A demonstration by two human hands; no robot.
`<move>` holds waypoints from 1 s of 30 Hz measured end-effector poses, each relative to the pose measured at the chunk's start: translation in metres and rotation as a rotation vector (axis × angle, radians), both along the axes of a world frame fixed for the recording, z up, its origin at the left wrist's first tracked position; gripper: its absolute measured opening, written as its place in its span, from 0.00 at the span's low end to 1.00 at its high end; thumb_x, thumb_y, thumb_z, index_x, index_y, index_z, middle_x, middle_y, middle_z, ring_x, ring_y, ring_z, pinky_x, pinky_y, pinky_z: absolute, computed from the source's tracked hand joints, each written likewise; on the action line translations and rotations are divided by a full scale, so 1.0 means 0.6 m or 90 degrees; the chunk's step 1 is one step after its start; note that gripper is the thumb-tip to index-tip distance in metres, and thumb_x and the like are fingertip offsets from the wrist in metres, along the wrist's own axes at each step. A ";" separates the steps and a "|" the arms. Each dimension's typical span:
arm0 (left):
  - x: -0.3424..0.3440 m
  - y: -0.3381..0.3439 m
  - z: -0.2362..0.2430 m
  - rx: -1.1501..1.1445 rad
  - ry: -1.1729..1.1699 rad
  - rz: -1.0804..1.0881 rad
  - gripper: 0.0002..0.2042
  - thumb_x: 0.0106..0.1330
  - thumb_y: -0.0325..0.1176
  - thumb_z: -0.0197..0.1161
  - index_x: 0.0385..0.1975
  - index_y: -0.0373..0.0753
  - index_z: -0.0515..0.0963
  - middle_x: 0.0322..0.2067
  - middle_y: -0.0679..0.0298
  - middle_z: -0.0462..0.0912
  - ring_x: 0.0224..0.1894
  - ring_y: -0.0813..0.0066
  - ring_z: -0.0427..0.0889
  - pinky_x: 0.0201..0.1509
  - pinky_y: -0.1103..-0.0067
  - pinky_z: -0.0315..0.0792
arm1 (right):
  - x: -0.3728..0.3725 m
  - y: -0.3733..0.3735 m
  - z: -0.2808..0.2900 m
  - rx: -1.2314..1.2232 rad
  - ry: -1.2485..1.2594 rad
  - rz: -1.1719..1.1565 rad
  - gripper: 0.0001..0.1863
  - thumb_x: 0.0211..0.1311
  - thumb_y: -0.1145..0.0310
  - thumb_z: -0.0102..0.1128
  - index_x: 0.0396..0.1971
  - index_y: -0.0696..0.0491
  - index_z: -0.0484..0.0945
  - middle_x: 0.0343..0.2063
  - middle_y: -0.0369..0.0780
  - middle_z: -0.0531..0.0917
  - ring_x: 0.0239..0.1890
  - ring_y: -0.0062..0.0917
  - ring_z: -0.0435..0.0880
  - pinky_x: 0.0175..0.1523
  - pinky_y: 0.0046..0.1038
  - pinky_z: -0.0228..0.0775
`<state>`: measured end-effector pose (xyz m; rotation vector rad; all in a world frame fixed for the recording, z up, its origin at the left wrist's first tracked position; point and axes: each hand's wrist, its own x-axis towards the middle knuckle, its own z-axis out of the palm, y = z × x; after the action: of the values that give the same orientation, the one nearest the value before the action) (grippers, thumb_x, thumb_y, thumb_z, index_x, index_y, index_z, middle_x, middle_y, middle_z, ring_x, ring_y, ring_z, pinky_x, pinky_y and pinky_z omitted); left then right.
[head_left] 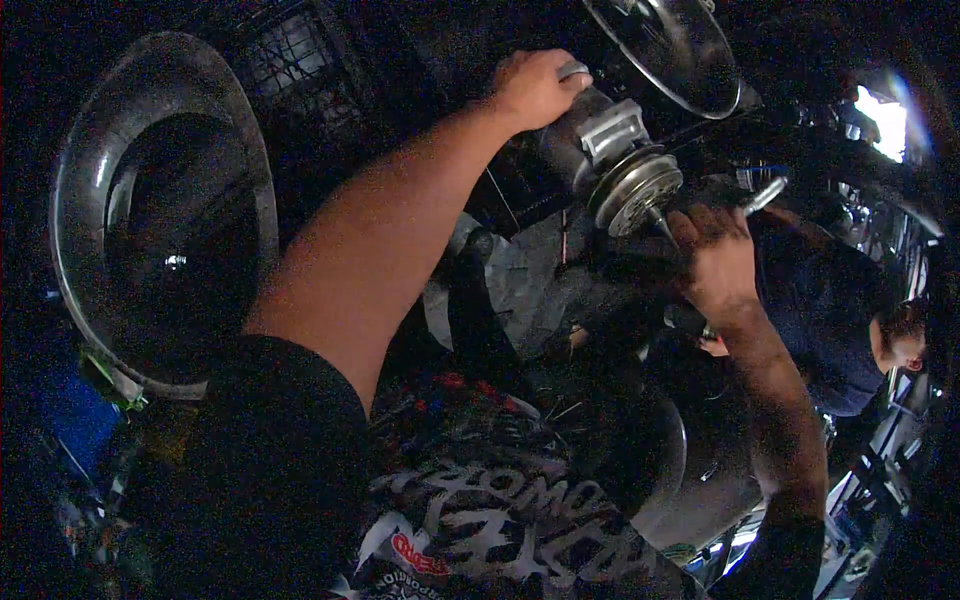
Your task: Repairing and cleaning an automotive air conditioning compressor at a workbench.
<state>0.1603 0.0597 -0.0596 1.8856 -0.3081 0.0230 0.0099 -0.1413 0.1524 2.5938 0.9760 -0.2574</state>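
Observation:
With the arm stretched forward, my left hand [540,92] is closed over the back end of a cylindrical metal machine part [570,140]. A grooved, pulley-like disc [636,192] forms its near end, and a pale bracket-shaped block [613,132] sits on its side. Close by that disc, my right hand [718,255] is closed round a metal hand tool [766,196], whose shiny end sticks out past the knuckles. A thin shaft shows between the fingers and the disc's centre; its exact contact is hidden. The tool's kind cannot be made out.
A large round metal rim [65,230] stands at the left, and another rim [735,95] is at the top. A person in a dark blue shirt [825,310] works close on the right. A dark grid [292,55] lies at the upper left.

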 end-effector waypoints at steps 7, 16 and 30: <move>0.006 -0.012 0.016 0.075 -0.005 0.002 0.19 0.68 0.50 0.64 0.46 0.39 0.82 0.42 0.52 0.87 0.45 0.51 0.86 0.51 0.63 0.79 | -0.103 -0.010 -0.111 0.761 0.174 -0.812 0.12 0.57 0.71 0.71 0.41 0.55 0.82 0.34 0.35 0.84 0.39 0.23 0.81 0.46 0.28 0.74; -0.012 0.004 0.012 0.014 0.025 0.013 0.18 0.68 0.48 0.64 0.45 0.39 0.82 0.41 0.52 0.87 0.44 0.50 0.86 0.51 0.63 0.79 | -0.034 -0.013 -0.028 0.428 0.247 -0.545 0.16 0.53 0.69 0.72 0.41 0.53 0.78 0.26 0.37 0.76 0.31 0.23 0.75 0.41 0.27 0.69; -0.005 0.014 -0.011 0.032 0.002 0.043 0.17 0.65 0.50 0.64 0.44 0.44 0.84 0.39 0.53 0.87 0.43 0.46 0.85 0.49 0.58 0.79 | 0.029 0.005 0.011 0.015 0.104 -0.080 0.19 0.47 0.69 0.72 0.42 0.56 0.81 0.39 0.51 0.86 0.42 0.52 0.84 0.47 0.48 0.78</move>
<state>0.1570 0.0683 -0.0660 1.9454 -0.2447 0.0578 0.0275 -0.1383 0.1590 2.6935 0.8742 -0.4996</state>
